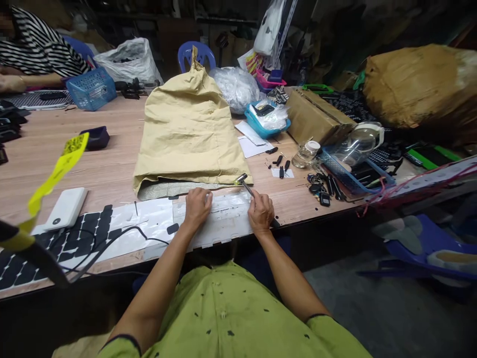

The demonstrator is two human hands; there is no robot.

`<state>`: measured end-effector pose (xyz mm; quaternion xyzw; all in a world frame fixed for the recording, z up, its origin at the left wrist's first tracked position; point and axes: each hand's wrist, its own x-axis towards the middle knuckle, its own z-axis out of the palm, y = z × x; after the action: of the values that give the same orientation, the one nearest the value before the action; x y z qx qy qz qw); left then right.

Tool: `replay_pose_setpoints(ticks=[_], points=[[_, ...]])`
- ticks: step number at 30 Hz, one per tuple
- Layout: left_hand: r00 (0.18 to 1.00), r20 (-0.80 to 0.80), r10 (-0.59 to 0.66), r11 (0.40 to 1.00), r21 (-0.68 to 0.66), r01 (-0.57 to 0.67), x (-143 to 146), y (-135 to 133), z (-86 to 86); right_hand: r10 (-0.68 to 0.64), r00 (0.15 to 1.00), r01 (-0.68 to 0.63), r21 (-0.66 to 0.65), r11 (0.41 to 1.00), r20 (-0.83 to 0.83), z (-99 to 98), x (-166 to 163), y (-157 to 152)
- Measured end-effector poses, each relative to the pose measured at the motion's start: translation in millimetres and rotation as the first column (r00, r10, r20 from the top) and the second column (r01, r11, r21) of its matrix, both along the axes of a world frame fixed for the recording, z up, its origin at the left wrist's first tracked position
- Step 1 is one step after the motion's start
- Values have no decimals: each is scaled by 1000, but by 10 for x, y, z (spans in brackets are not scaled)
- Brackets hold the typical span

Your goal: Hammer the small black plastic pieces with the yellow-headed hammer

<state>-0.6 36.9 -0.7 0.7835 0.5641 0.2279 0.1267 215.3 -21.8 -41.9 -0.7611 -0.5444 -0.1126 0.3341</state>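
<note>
My right hand [261,211] is wrapped round the handle of a small hammer [241,179]. The metal head points away from me, near the front edge of a large beige cloth sack [190,129], and the dark handle end shows below my palm. My left hand [197,206] rests with curled fingers on a pale, flat board [227,221] at the table's near edge. Whatever those fingers may hold is hidden. A clear plastic strip [227,200] lies on the board between my hands.
Left of me are a white power bank [67,208], black cables and a sheet with black pads [91,228]. To the right stand a glass jar [306,154], keys [316,186], a blue basket [354,174] and a cardboard box [313,117]. Another person in striped sleeves [48,44] sits far left.
</note>
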Motion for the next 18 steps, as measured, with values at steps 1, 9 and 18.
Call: replay_pose_setpoints(ticks=[1, 9, 18], points=[[995, -64, 72, 997, -21, -73, 45, 145, 9, 5, 1000, -5, 8, 1000, -8, -4, 1, 2], [976, -219, -8, 995, -96, -13, 381, 574, -67, 9, 999, -7, 35, 999, -49, -33, -12, 12], [971, 37, -236, 970, 63, 233, 770, 829, -104, 7, 999, -3, 78, 997, -44, -37, -27, 4]])
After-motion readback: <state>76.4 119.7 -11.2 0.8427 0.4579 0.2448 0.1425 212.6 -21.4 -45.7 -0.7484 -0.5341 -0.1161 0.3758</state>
